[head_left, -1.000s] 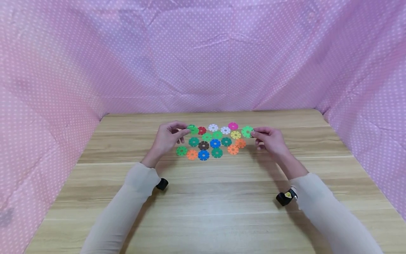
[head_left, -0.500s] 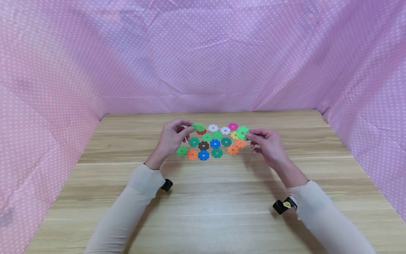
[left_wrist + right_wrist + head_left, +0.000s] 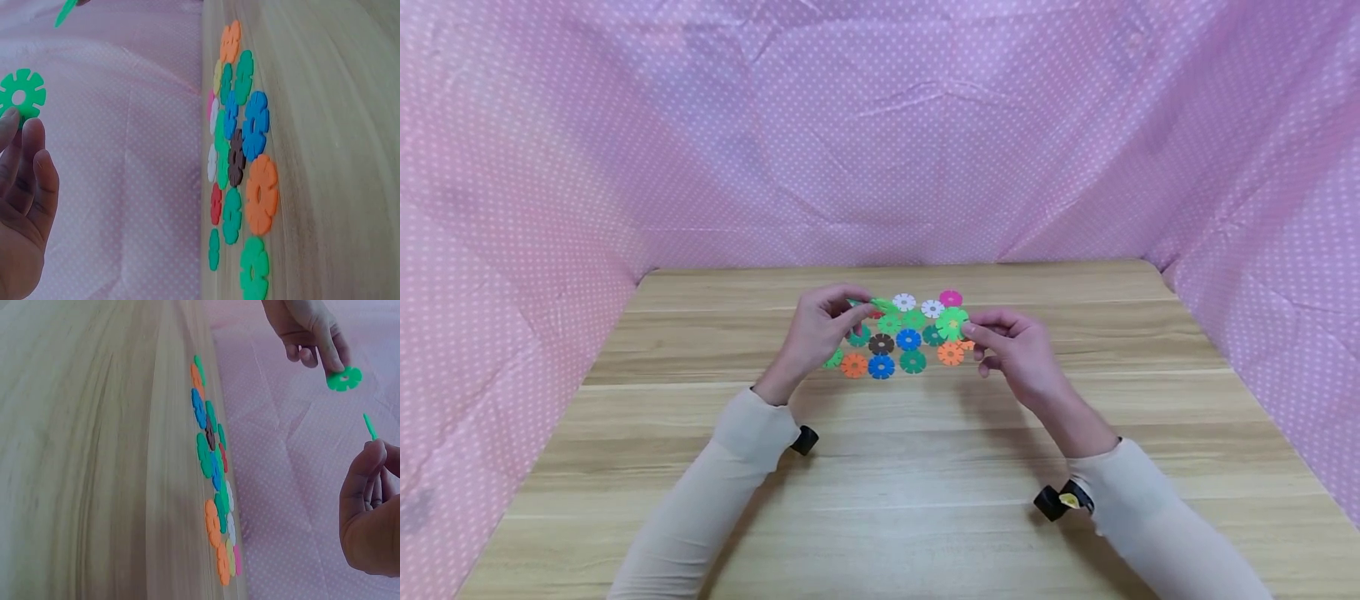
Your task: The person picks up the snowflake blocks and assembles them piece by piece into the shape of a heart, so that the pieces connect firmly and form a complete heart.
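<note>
- Left of centre in the head view, the left hand (image 3: 816, 333) pinches a light-green, notched, flower-shaped plastic disc (image 3: 30, 95) between thumb and fingers.
- Right of centre, the right hand (image 3: 1018, 354) pinches a second light-green notched disc (image 3: 944, 326) at its edge.
- Both held discs are raised off the table and apart from each other.
- Mid-frame, beneath them, flat notched discs (image 3: 913, 362) in green, blue, orange, brown, white and pink lie clustered on the wood-grain table (image 3: 910, 467).
- Pink cloth with white dots (image 3: 880, 150) fills the upper frame.
</note>
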A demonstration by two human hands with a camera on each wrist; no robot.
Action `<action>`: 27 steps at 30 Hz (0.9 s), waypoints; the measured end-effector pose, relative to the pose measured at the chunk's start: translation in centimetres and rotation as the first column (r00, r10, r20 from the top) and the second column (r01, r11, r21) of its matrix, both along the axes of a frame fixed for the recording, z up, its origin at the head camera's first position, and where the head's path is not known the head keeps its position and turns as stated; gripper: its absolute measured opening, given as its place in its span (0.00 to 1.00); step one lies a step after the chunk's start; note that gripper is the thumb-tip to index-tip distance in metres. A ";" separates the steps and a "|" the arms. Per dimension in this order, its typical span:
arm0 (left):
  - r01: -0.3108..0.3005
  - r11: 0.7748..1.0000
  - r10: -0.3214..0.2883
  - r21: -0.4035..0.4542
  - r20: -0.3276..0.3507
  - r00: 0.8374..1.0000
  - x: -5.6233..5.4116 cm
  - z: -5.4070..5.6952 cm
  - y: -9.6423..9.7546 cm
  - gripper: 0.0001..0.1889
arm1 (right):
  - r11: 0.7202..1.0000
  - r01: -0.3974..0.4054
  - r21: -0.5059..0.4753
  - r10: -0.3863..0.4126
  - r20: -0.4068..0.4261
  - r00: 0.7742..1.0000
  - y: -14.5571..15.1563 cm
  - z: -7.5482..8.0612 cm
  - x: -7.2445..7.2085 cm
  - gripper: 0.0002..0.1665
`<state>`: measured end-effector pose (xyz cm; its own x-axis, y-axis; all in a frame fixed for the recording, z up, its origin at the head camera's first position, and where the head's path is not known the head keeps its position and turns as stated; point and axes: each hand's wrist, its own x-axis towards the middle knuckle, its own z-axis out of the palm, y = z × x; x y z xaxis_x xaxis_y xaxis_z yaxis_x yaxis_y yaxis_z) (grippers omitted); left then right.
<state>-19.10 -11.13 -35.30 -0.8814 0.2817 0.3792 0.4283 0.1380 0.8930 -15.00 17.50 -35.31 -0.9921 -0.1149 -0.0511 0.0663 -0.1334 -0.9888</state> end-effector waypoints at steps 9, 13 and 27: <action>0.010 1.000 -0.011 -0.014 -0.045 0.999 0.2 -0.2 0.9 0.05 | 0.999 -0.037 0.004 0.037 -0.021 0.999 -1.1 0.0 0.2 0.03; 0.005 1.000 -0.005 -0.024 -0.040 0.999 0.3 -0.2 1.2 0.05 | 0.999 -0.041 -0.002 0.040 -0.025 0.999 -1.5 0.1 0.2 0.04; 0.031 0.999 -0.032 -0.016 -0.042 0.999 0.2 -0.4 1.3 0.05 | 0.999 -0.048 0.022 0.048 -0.016 0.999 -2.5 0.2 -0.2 0.05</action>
